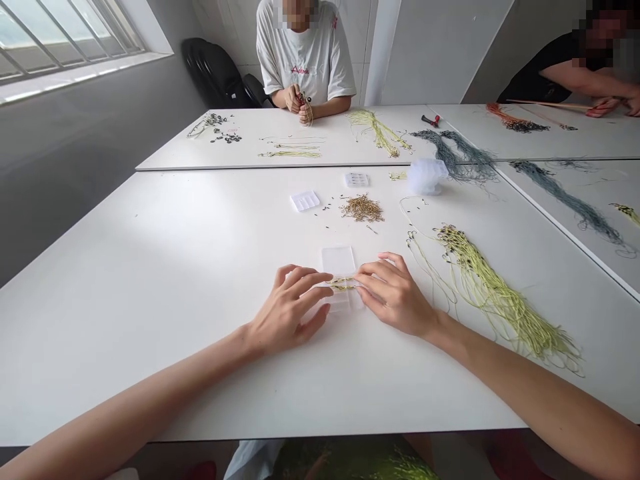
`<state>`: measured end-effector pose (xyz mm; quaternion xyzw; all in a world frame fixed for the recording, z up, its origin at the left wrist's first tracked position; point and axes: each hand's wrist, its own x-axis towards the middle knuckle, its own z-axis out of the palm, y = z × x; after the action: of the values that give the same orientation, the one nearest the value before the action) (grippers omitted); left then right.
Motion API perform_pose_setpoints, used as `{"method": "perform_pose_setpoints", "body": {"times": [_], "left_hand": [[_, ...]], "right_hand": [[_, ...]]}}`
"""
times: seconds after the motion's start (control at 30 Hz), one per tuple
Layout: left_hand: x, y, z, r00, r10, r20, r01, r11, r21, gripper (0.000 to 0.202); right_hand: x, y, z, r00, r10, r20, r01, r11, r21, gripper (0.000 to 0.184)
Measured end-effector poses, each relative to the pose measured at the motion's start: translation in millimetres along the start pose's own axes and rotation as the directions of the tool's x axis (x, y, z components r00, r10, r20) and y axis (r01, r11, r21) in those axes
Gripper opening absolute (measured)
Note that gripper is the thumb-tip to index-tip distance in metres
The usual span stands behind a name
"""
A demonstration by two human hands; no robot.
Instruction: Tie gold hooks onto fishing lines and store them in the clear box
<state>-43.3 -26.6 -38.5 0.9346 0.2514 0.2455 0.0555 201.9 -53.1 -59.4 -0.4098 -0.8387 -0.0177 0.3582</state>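
Note:
A clear plastic compartment box (338, 259) lies on the table with its lid folded back, away from me. Small gold-coloured metal pieces (343, 283) lie across it in short rows. From the left, my left hand (293, 307) rests its fingertips on the box and the ends of these pieces, fingers spread. My right hand (397, 293) reaches in from the other side, its fingers stretched and apart, with the tips at the pieces' right ends. Fingers partly cover the box's near compartments. Neither hand visibly grips anything.
Beyond the box are a heap of small gold metal pieces (363, 208), a small clear box (305, 201) and stacked clear boxes (427, 177). Yellow-green cords (500, 293) lie on the right. Across the white table (150, 280), a person (303, 60) handles small items.

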Motion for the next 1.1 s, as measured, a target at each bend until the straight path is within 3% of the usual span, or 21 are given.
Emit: {"method": "perform_pose_setpoints", "body": {"times": [0.27,0.43,0.53,0.63,0.73,1.1], "left_hand": [[7.2,-0.1,2.2,0.987,-0.121,0.102,0.121,0.993,0.001,0.023],[24.5,-13.1,8.5,0.99,-0.097,0.103,0.096,0.995,0.021,0.022],[31.4,-19.7,11.7,0.992,-0.099,0.081,0.097,0.995,0.025,0.024],[33.1,-22.9,12.8,0.994,-0.101,0.05,0.101,0.995,0.003,0.023],[32.0,-24.8,11.7,0.994,-0.111,0.018,0.112,0.993,-0.044,0.019],[29.0,-29.1,11.6,0.989,-0.151,0.003,0.15,0.977,-0.152,0.015]], "right_hand": [[5.7,-1.6,-1.6,0.999,0.033,0.023,-0.033,0.999,-0.014,0.018],[14.9,34.6,-23.5,0.989,0.119,-0.083,-0.129,0.984,-0.126,0.015],[13.1,73.9,-47.0,0.928,0.289,-0.233,-0.332,0.928,-0.17,0.011],[6.2,105.9,-61.8,0.813,0.528,-0.244,-0.571,0.804,-0.163,0.011],[1.1,119.7,-59.4,0.767,0.617,-0.178,-0.642,0.74,-0.199,0.01],[11.2,118.7,-36.1,0.776,0.625,-0.083,-0.626,0.748,-0.221,0.013]]}}
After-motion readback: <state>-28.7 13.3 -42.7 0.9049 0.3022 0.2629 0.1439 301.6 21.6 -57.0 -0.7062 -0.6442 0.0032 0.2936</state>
